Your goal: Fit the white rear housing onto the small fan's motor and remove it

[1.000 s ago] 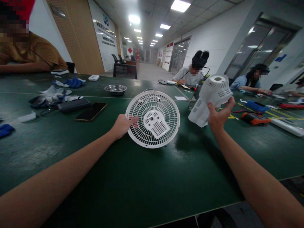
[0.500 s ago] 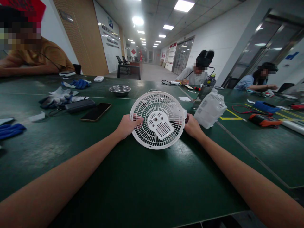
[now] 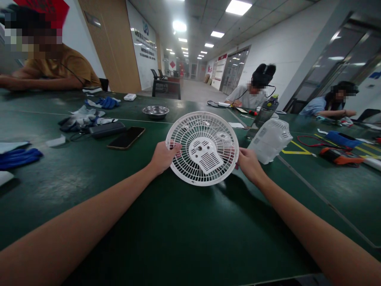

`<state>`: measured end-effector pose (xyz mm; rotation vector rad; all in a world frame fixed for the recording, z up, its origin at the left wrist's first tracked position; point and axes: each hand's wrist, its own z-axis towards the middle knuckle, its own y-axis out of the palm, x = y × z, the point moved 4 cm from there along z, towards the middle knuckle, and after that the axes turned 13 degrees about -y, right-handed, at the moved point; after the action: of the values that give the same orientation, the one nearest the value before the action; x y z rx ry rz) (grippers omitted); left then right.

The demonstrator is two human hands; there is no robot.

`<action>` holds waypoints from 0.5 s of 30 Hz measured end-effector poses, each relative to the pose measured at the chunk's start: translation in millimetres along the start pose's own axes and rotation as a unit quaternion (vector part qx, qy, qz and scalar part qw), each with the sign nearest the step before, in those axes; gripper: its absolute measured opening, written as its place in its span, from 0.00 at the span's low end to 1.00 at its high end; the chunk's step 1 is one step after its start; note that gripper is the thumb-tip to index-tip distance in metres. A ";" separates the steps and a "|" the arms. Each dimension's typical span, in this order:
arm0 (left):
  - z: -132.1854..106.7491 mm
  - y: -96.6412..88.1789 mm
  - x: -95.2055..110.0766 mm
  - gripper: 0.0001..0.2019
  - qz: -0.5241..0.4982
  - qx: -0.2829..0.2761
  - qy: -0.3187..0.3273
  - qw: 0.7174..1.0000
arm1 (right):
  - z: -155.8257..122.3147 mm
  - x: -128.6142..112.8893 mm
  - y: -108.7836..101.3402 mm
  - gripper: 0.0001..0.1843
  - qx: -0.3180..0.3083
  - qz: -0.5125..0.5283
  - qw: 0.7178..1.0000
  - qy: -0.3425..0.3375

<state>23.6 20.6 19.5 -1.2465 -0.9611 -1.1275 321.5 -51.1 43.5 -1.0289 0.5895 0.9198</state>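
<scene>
A round white fan grille (image 3: 205, 153) is held up over the table, tilted with its slotted centre plate towards me. My left hand (image 3: 162, 157) is closed on its left rim, thumb across the front bars and fingers behind. At the right rim my right hand (image 3: 249, 163) is closed, its fingertips partly hidden behind the grille. Through the bars at the upper right a whitish part shows, too blurred to name. Just beyond my right hand stands a translucent white plastic housing (image 3: 270, 140).
Leftward lie a phone (image 3: 126, 138), a dark case (image 3: 107, 129) and blue-grey gloves (image 3: 79, 119). A metal bowl (image 3: 155, 112) sits behind the grille. A bottle (image 3: 263, 115) stands behind the housing; an orange multimeter (image 3: 341, 155) lies right. Several people sit around the table.
The view has shifted slightly, so the scene sits further right. The grille has turned a little, and my right hand now shows more of its back, with fingers reaching behind the rim.
</scene>
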 end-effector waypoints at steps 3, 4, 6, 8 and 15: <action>-5.5 -4.6 7.3 0.12 0.037 0.047 0.051 0.997 | -15.8 -10.6 35.1 0.20 -0.073 0.251 0.961 0.089; -7.5 -5.7 9.5 0.12 0.041 0.057 0.064 0.996 | -20.1 -14.1 44.5 0.20 -0.095 0.312 0.939 0.111; -10.0 -6.3 12.5 0.12 0.043 0.063 0.076 0.994 | -25.9 -20.0 56.4 0.19 -0.122 0.390 0.902 0.140; -9.1 -4.2 11.7 0.13 0.040 0.044 0.063 0.996 | -27.8 -23.3 60.2 0.19 -0.117 0.423 0.887 0.147; 15.3 2.2 -14.7 0.33 -0.216 -0.058 -0.087 0.971 | -18.1 -16.5 37.7 0.21 0.037 0.363 0.930 0.037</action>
<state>23.4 37.4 6.3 -1.2791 -1.3603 -1.4457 280.7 -65.5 31.4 -0.7769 1.0989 1.4934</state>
